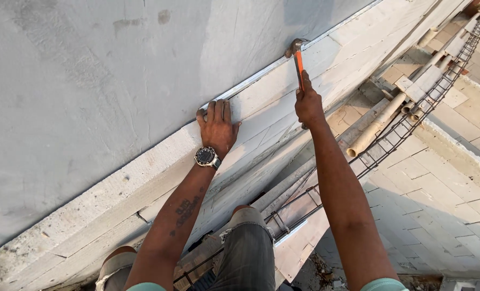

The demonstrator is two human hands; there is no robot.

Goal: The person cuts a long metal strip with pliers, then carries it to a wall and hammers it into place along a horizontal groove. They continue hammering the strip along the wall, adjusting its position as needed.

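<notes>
Knees in grey rolled trousers point(245, 242) at 6 o'clock, perched on pale block wall point(116, 199). L hand point(217, 128), black wristwatch point(206, 157) on, lies flat w/ fingers spread on thin metal strip point(261, 75) along wall edge. R hand point(308, 102) at 1 o'clock, fist wrapped round orange-handled steel hammer point(298, 59), head raised above strip. Rebar cage point(412, 116) and beige pipes point(377, 124) at 3.

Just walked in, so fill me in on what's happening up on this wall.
A person is at the top of a block wall, looking down. Their right hand grips a hammer with an orange handle, its head raised near a thin metal strip that runs along the wall's upper edge. Their left hand, with a wristwatch, presses flat on the blocks beside the strip. Below lie pipes and a rebar cage.
</notes>
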